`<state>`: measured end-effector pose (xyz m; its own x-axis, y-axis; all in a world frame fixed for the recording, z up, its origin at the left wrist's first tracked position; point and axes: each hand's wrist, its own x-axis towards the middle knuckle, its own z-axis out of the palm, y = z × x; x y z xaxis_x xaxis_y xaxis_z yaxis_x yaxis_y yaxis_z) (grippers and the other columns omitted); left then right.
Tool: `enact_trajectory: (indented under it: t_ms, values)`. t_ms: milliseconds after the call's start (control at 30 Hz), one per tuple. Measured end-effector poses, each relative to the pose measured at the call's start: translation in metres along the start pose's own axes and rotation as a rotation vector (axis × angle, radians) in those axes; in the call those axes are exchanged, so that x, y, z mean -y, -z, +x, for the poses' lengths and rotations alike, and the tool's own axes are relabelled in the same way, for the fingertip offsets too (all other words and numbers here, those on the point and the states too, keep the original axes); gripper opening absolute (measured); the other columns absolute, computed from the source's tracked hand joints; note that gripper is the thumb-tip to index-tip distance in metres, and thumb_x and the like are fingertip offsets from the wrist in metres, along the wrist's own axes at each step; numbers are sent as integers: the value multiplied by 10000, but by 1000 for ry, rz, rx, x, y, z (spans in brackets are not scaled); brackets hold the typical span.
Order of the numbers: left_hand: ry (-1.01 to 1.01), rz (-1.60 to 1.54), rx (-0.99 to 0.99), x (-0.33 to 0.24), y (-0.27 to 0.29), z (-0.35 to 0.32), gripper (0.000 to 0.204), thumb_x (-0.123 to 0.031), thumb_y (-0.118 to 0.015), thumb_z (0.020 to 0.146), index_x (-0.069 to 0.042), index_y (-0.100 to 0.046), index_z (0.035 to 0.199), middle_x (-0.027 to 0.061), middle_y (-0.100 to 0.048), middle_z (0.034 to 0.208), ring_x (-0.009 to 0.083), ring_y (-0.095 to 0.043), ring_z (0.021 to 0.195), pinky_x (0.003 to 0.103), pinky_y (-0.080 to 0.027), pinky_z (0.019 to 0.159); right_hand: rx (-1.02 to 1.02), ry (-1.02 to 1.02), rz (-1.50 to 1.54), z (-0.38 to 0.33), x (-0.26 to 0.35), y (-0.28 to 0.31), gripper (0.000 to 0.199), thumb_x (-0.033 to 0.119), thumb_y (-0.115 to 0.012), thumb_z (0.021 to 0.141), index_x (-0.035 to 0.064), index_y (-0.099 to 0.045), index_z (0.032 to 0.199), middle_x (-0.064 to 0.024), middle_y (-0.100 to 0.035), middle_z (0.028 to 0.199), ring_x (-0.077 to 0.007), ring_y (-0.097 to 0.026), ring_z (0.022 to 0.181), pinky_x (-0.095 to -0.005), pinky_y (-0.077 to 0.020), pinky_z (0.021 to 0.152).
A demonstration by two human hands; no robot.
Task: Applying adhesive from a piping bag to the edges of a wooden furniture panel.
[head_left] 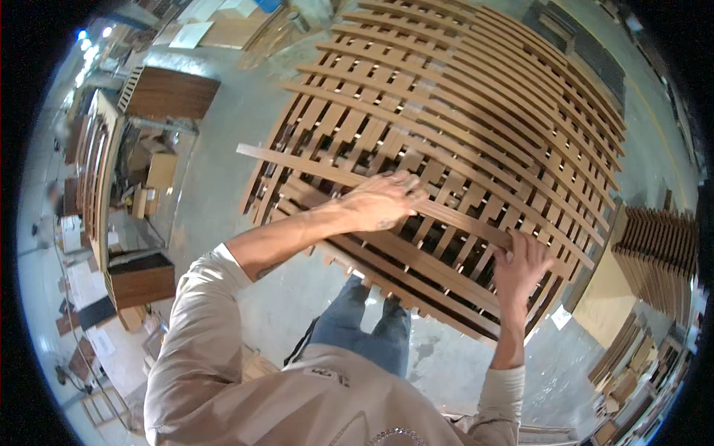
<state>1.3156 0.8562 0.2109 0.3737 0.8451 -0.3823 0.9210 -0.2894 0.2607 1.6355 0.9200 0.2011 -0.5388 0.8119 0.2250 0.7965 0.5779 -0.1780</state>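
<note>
A long brown wooden slat (305, 164) runs crosswise in front of me, over a large stack of crossed wooden slats (491, 82). My left hand (383, 202) is closed round it near its middle, fingers curled over the far edge. At the slat's right end, my right hand (523, 260) grips it between thumb and fingers. The left end, paler, juts out past the stack's side. Beneath the hands, more slats lie in rows with dark gaps between them.
On the left stands a shelf unit (111, 186) with boxes and a dark wood panel (169, 93). To the right, a bundle of dark slats (658, 253) rests by a pale board (606, 286). A dark grey panel (587, 52) lies beyond the stack.
</note>
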Motion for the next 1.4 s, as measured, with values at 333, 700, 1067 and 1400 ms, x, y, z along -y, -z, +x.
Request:
enact_trajectory:
  t_ms: [333, 700, 1067, 1400]
  values:
    - [-10, -63, -23, -65, -69, -92, 337, -163, -615, 797, -38, -596, 1109, 105, -626, 1052, 253, -596, 1063, 401, -393, 1005, 322, -76, 71, -203, -46, 21, 530, 151, -752, 771, 72, -525, 1243, -140, -568, 1133, -373, -523, 1091, -557, -350, 1007]
    - [721, -709, -958, -131, -119, -100, 383, -237, -750, 829, -44, -599, 1124, 113, -592, 1147, 269, -587, 971, 470, -456, 843, 294, -206, 306, -213, -50, 15, 362, 132, -764, 680, -2, -579, 961, -177, -626, 798, -396, -629, 674, -466, -518, 588]
    - [1494, -2285, -653, -188, -272, -13, 401, -156, -583, 934, 40, -448, 1256, 225, -438, 1318, 344, -588, 1072, 438, -625, 754, 217, -417, 368, -226, -59, 31, 431, 265, -800, 737, -72, -614, 931, -197, -634, 719, -359, -626, 608, -443, -493, 549]
    - [1369, -2323, -672, -191, -273, -13, 473, -220, -538, 975, -12, -416, 1382, 167, -465, 1342, 367, -546, 1144, 476, -560, 922, 284, -478, 447, -259, -54, 44, 336, 233, -814, 724, -13, -632, 862, -131, -669, 713, -268, -642, 601, -392, -524, 589]
